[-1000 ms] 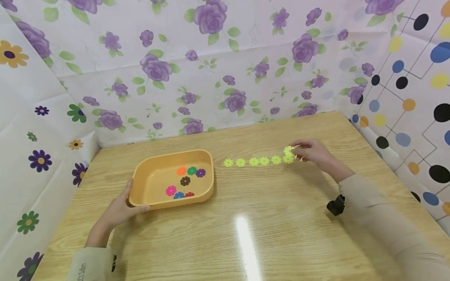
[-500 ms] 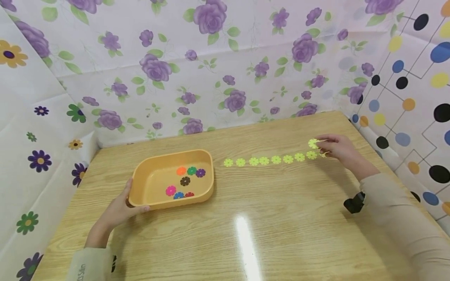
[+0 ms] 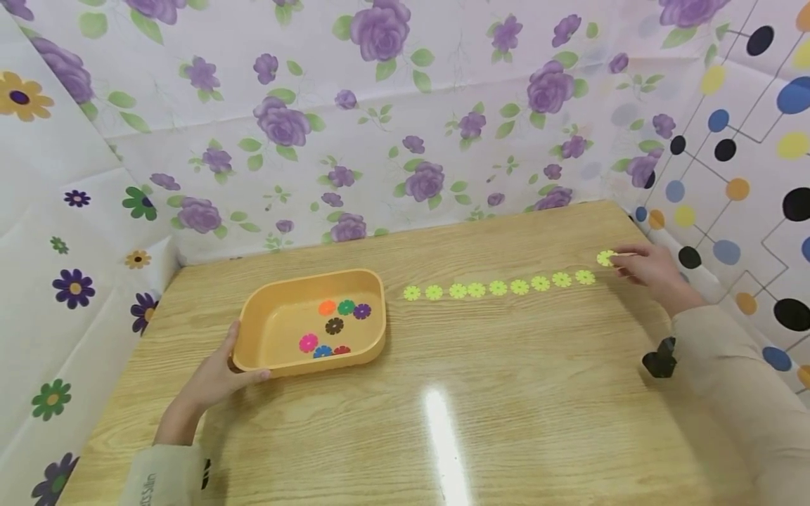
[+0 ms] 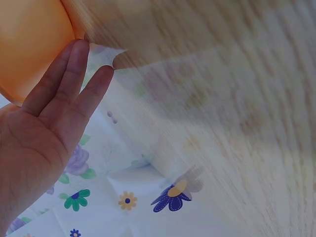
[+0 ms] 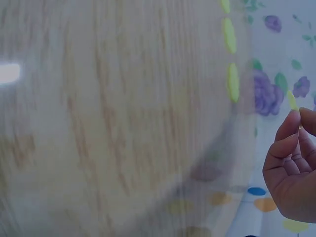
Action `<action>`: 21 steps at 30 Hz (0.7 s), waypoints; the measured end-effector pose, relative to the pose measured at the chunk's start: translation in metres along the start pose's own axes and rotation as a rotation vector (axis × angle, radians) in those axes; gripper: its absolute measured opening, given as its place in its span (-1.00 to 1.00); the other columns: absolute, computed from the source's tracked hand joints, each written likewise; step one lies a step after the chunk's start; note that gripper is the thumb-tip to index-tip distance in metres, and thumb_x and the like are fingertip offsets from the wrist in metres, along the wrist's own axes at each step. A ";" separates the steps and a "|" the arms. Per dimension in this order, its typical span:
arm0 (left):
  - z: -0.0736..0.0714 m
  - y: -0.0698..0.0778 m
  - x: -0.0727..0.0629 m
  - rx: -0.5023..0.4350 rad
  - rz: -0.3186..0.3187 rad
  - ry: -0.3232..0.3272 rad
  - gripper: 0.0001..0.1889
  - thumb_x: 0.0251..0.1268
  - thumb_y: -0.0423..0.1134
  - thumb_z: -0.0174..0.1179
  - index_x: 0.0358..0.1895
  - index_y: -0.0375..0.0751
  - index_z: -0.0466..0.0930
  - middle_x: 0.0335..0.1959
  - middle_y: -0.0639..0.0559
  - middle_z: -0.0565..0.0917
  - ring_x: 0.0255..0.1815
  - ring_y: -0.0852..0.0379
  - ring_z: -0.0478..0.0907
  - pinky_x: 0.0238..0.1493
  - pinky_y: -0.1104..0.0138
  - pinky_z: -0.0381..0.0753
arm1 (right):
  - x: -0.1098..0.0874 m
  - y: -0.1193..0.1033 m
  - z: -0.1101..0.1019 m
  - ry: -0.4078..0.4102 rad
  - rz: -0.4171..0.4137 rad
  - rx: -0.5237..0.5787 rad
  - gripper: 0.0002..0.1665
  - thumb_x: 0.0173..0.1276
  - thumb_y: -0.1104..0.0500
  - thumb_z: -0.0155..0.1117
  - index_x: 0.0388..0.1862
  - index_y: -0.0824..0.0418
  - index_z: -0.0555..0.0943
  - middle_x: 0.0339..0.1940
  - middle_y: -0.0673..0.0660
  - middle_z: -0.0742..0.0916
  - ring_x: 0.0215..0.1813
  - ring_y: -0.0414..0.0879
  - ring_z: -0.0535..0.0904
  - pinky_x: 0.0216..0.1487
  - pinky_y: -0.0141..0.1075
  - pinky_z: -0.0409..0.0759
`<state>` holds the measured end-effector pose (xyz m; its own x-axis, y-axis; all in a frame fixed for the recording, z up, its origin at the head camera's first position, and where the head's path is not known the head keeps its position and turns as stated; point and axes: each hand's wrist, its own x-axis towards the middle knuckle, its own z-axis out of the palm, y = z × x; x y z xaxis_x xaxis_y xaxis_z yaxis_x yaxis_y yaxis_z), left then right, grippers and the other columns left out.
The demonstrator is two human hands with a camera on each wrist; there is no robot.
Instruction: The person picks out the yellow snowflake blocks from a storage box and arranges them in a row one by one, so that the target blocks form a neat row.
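My right hand (image 3: 652, 273) pinches a yellow flower-shaped disc (image 3: 605, 258) between thumb and fingertips, lifted over the right end of a row. The right wrist view shows that disc (image 5: 293, 100) edge-on. Several like yellow discs (image 3: 497, 288) lie flat in the row across the table; the rightmost disc (image 3: 585, 277) is just left of the hand. My left hand (image 3: 211, 376) rests against the near left corner of a yellow-orange plastic tray (image 3: 310, 367), thumb along its front and fingers at its left side. Those fingers (image 4: 74, 69) look straight in the left wrist view.
Inside the tray lie several other flower discs, among them a pink disc (image 3: 308, 343) and a brown disc (image 3: 334, 325). Flower-printed sheeting (image 3: 380, 140) stands along the back of the wooden table (image 3: 354, 436), with dotted sheeting (image 3: 747, 232) on the right.
My right hand has moved right along the table, holding a yellow disc. The row has grown rightward by several discs. The left hand and tray have stayed put.
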<state>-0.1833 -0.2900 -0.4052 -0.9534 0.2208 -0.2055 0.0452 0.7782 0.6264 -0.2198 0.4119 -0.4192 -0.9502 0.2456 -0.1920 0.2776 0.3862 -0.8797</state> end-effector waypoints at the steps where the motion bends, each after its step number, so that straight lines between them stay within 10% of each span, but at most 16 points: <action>1: 0.000 0.000 0.000 0.000 -0.001 0.000 0.22 -0.01 0.06 0.32 0.39 -0.17 -0.57 0.38 -0.46 -0.22 0.31 -0.45 -0.10 0.17 -0.25 -0.04 | 0.002 0.003 -0.001 -0.003 0.016 -0.017 -0.47 0.30 0.00 0.15 0.13 0.31 0.40 -0.49 -0.25 0.61 -0.39 -0.30 0.54 -0.37 -0.38 0.52; 8: 0.002 0.002 -0.002 0.003 -0.013 -0.009 0.22 -0.01 0.08 0.32 0.39 -0.15 -0.58 0.37 -0.47 -0.22 0.31 -0.44 -0.11 0.18 -0.24 -0.04 | 0.013 0.021 -0.001 -0.032 0.149 0.000 -0.45 0.32 0.18 0.11 0.20 0.46 0.30 -0.57 -0.14 0.62 -0.48 -0.30 0.53 -0.43 -0.39 0.52; 21: -0.004 -0.001 0.001 0.004 -0.007 0.001 0.26 -0.03 0.06 0.34 0.37 -0.24 -0.61 0.38 -0.44 -0.27 0.33 -0.43 -0.14 0.19 -0.25 -0.09 | 0.008 0.003 0.009 0.087 0.009 -0.242 -0.44 0.31 0.04 0.07 0.08 0.49 0.42 -0.31 0.21 0.62 -0.38 -0.09 0.57 -0.40 -0.30 0.52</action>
<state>-0.1856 -0.2928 -0.4028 -0.9541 0.2147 -0.2088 0.0399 0.7821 0.6219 -0.2280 0.4066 -0.4273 -0.9347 0.3216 -0.1516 0.3215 0.5825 -0.7465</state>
